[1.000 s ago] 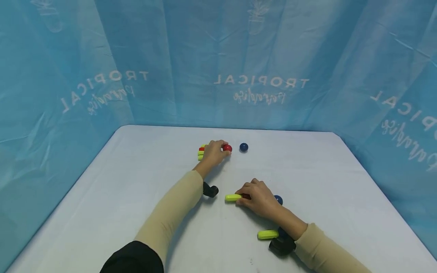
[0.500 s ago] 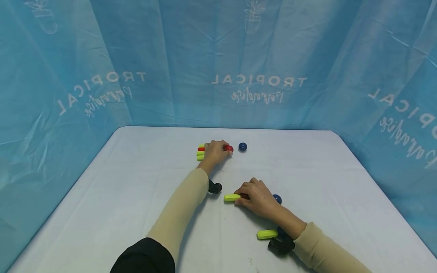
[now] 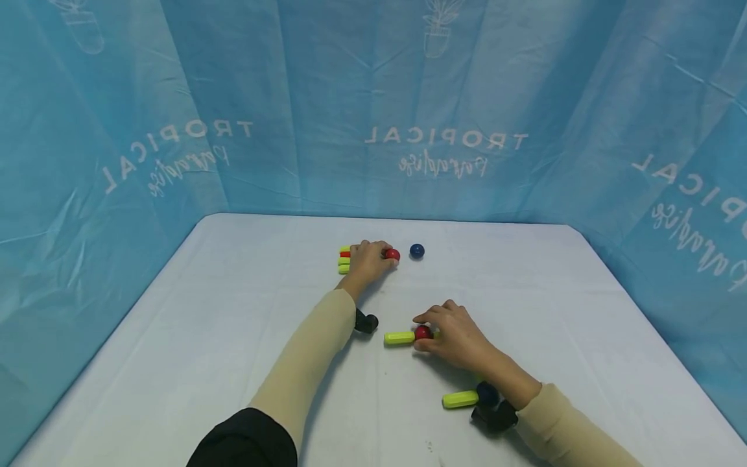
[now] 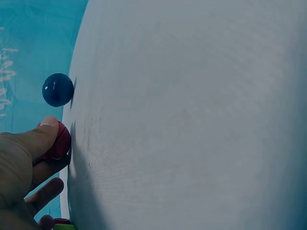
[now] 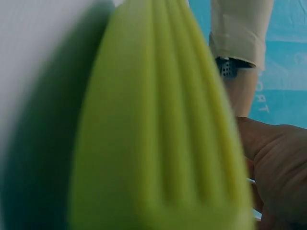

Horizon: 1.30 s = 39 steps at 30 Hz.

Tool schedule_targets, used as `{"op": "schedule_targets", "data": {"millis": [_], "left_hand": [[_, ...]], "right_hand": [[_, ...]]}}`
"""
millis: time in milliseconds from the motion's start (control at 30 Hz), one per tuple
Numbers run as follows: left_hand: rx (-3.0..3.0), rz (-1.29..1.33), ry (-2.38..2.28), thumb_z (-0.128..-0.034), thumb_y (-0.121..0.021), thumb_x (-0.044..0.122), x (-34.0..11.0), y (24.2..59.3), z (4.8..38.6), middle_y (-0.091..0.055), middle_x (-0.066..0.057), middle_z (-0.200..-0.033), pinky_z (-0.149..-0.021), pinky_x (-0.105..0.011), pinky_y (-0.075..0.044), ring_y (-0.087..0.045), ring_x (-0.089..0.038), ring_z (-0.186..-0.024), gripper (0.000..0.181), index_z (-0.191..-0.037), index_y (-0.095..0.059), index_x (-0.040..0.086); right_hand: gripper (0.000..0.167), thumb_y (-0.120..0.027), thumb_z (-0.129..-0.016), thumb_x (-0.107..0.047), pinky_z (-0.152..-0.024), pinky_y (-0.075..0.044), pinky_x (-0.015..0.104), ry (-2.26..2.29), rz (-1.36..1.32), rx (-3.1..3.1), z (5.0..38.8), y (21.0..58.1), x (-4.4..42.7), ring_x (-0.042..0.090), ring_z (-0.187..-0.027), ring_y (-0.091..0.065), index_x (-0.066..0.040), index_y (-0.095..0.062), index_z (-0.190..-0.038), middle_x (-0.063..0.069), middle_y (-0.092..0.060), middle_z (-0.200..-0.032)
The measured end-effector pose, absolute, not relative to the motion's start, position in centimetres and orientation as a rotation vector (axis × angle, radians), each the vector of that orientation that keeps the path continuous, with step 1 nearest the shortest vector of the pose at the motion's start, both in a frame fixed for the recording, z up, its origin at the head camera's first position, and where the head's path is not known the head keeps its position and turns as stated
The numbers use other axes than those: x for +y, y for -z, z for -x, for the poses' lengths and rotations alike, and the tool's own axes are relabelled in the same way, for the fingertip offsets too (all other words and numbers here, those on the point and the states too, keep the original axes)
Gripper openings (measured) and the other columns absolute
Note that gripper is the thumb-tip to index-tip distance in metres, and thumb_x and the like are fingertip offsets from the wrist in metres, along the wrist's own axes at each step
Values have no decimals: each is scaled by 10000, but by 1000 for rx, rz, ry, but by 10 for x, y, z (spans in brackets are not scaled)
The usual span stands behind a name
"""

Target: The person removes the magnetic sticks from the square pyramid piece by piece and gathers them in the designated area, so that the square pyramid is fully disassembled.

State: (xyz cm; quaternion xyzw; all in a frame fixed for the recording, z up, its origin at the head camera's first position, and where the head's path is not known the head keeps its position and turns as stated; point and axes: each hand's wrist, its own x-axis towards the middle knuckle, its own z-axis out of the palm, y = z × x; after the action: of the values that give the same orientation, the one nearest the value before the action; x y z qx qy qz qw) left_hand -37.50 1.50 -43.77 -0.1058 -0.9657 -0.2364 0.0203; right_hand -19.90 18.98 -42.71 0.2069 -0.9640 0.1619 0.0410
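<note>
At the back of the table my left hand (image 3: 369, 261) pinches a red ball (image 3: 393, 255); the left wrist view shows the thumb on that ball (image 4: 60, 143). Beside this hand lie several short yellow-green and red sticks (image 3: 344, 261), partly covered by it. Nearer the front, my right hand (image 3: 458, 334) has its thumb and forefinger parted around a second red ball (image 3: 423, 333), with a gap showing. A yellow-green stick (image 3: 399, 338) meets that ball on its left, and a yellow-green bit shows behind it. A ridged yellow-green stick (image 5: 158, 134) fills the right wrist view.
A dark blue ball (image 3: 417, 251) sits right of the left hand. Below the right forearm, another yellow-green stick (image 3: 460, 399) meets a dark blue ball (image 3: 487, 394), beside the black wrist camera (image 3: 495, 417). A white-covered table (image 3: 280, 259) stands before a blue curtain (image 3: 327, 97).
My right hand has shifted slightly right and its fingers have parted, uncovering the red ball. The blue ball beside that hand is now hidden. The left hand stays on its red ball.
</note>
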Motion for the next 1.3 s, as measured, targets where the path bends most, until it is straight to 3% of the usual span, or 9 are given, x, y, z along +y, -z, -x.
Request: {"op": "schedule_targets", "data": {"millis": [633,967,1300], "left_hand": [[-2847,400,865,-857,-671,376,2,417,358,-635,-19,-1220,-998,-428,-291,-476,-217,-1164,484,-1285,-582,168],[-2853,580,1141,-881,-645,357,-26,414,280,-675,7,-1171,-1056,-490,-283,-488,-205,-1222,381,-1206,-639,156],[-2851,819,1275,-826,-712,293,-40,444,218,-681,7,-1101,-998,-492,-277,-503,-177,-1083,381,-1166,-654,134]], "right_hand": [[439,-780,-731,-360,-776,-345,304,-497,-669,-2913,194,435,204,86,-859,-461,-181,-695,-1123,-45,-715,-1009],[429,-774,-732,-379,-768,-348,292,-467,-660,-2860,193,439,207,76,-842,-464,-180,-703,-1105,-56,-723,-984],[432,-780,-717,-395,-778,-367,314,-446,-656,-2815,193,443,206,77,-830,-470,-179,-710,-1084,-53,-721,-962]]}}
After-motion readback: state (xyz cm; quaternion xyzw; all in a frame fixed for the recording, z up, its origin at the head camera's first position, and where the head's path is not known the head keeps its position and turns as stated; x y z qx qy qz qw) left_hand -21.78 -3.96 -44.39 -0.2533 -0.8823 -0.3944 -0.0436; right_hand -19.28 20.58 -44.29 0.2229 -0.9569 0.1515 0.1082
